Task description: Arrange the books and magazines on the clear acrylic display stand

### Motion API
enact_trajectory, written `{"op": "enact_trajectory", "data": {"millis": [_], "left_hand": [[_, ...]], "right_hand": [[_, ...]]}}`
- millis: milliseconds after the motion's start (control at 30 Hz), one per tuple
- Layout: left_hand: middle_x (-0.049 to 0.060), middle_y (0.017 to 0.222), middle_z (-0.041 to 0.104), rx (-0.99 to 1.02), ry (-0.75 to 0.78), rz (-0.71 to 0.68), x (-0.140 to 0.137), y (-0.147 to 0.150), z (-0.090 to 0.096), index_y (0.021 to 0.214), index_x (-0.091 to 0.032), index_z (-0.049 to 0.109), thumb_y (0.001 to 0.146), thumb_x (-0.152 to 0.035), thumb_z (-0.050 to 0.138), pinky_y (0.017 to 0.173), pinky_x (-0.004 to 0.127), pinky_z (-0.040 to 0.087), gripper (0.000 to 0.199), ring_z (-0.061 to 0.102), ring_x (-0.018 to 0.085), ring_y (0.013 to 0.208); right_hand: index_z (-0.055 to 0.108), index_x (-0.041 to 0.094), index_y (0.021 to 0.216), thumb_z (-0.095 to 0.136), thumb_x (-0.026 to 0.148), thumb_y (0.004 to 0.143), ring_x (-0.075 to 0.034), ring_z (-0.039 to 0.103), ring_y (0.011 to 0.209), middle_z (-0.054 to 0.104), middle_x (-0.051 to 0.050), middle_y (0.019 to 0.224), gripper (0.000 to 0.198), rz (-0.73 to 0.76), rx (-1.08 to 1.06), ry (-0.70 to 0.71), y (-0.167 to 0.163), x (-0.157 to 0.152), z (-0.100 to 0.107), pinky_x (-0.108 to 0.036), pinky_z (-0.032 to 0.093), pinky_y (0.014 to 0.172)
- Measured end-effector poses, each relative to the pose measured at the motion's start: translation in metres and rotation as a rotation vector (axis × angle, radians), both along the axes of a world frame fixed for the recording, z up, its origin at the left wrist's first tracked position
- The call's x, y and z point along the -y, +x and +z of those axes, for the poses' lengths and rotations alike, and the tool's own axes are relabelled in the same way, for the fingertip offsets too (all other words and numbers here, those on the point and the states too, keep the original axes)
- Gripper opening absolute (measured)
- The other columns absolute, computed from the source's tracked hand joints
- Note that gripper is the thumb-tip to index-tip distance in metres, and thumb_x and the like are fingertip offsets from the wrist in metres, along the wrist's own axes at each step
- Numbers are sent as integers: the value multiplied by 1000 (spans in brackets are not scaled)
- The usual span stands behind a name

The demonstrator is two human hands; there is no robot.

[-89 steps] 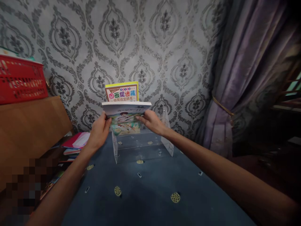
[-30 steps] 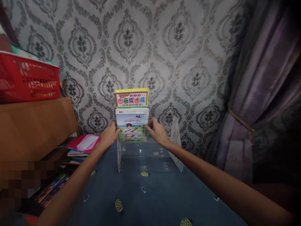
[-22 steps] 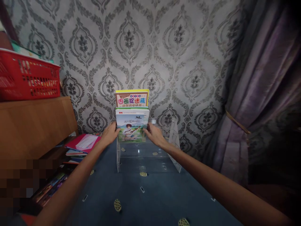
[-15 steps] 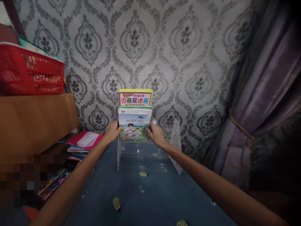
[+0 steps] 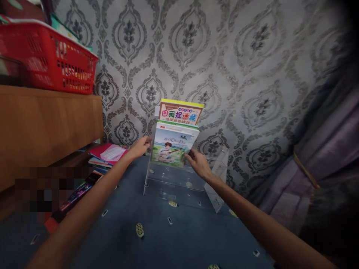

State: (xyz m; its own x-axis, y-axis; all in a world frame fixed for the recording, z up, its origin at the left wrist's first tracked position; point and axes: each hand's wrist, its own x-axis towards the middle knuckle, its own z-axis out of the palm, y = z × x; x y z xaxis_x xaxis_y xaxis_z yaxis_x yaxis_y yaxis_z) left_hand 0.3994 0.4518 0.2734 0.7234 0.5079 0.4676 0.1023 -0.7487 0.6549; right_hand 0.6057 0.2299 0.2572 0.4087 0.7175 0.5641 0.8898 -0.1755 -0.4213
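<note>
A book (image 5: 168,147) with a guitar player on its cover leans in a clear stepped rack (image 5: 179,186). Behind it, a taller book with a yellow top edge (image 5: 181,112) rises from the rack. My right hand (image 5: 198,163) is at the front book's right edge, thumb on the cover side and fingers partly hidden behind; it appears to grip that edge. Just off the left edge is my left hand (image 5: 141,146), its fingers loosely bent and apart with nothing between them. Whether its fingertips touch the rack's side is too small to tell.
A red basket (image 5: 50,59) stands on a wooden cabinet (image 5: 50,123) at the left. Pink folders and papers (image 5: 108,153) are stacked beside the cabinet on the dark blue patterned tablecloth (image 5: 157,243). A purple curtain (image 5: 303,186) hangs at the right, against patterned wallpaper.
My left hand has come away from the front book's left edge. My right hand stays at its right edge. The view has tilted and shifted, so the rack appears farther right.
</note>
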Motion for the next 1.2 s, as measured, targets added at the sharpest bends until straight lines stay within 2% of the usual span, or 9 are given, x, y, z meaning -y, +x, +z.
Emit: {"op": "enact_trajectory", "data": {"millis": [100, 233, 367, 467, 700, 800, 1000, 1200], "left_hand": [[13, 110, 72, 9, -40, 30, 4, -9, -17, 124, -8, 62, 88, -10, 43, 87, 35, 57, 41, 69, 20, 92], [13, 122, 65, 63, -27, 67, 21, -11, -46, 134, -13, 58, 90, -14, 47, 110, 40, 44, 46, 60, 23, 119], [15, 124, 58, 136, 34, 70, 37, -4, -62, 147, -11, 45, 93, -18, 45, 113, 40, 39, 54, 55, 25, 125], [16, 121, 56, 166, 39, 59, 43, 1, -65, 147, -9, 43, 94, -17, 43, 112, 41, 40, 54, 55, 26, 123], [16, 131, 52, 231, -6, 46, 51, 2, -66, 152, -18, 36, 94, -16, 40, 110, 45, 42, 57, 49, 28, 129], [16, 128, 53, 228, -27, 30, 51, 2, -62, 150, -17, 40, 93, -14, 42, 109, 42, 42, 57, 51, 27, 127], [14, 121, 57, 304, -89, -1, 45, 7, -59, 144, -18, 48, 90, -12, 45, 109, 40, 44, 55, 54, 25, 123], [13, 120, 56, 313, -116, 2, 46, 8, -60, 144, -18, 50, 89, -12, 44, 110, 40, 43, 55, 52, 26, 124]], "right_hand": [[63, 19, 102, 51, 38, 89, -25, 69, 79, 76, -10, 90, 26, -9, 0, -18, 1, 0, -4, -34, 50, 72], [63, 19, 97, 51, 42, 90, -26, 70, 79, 76, -11, 88, 27, -64, 32, -66, 0, 1, -11, -34, 50, 71], [62, 20, 92, 48, 45, 90, -28, 71, 80, 76, -13, 91, 29, -140, 53, -127, -3, 0, -12, -35, 50, 68], [62, 20, 93, 47, 47, 89, -29, 72, 85, 77, -13, 92, 31, -161, 38, -146, -4, -1, -10, -37, 52, 73], [64, 21, 95, 49, 47, 88, -31, 73, 91, 77, -12, 93, 31, -149, 1, -133, 1, -3, -9, -42, 55, 81], [65, 21, 94, 50, 47, 88, -31, 73, 88, 77, -11, 89, 30, -120, -15, -106, 1, -3, -10, -43, 56, 83], [68, 22, 95, 54, 41, 88, -30, 73, 86, 77, -10, 86, 25, -154, -1, -74, -2, -7, -8, -42, 58, 79], [67, 22, 91, 52, 42, 86, -31, 74, 87, 78, -10, 86, 26, -167, -13, -111, -3, -8, -3, -43, 58, 79]]}}
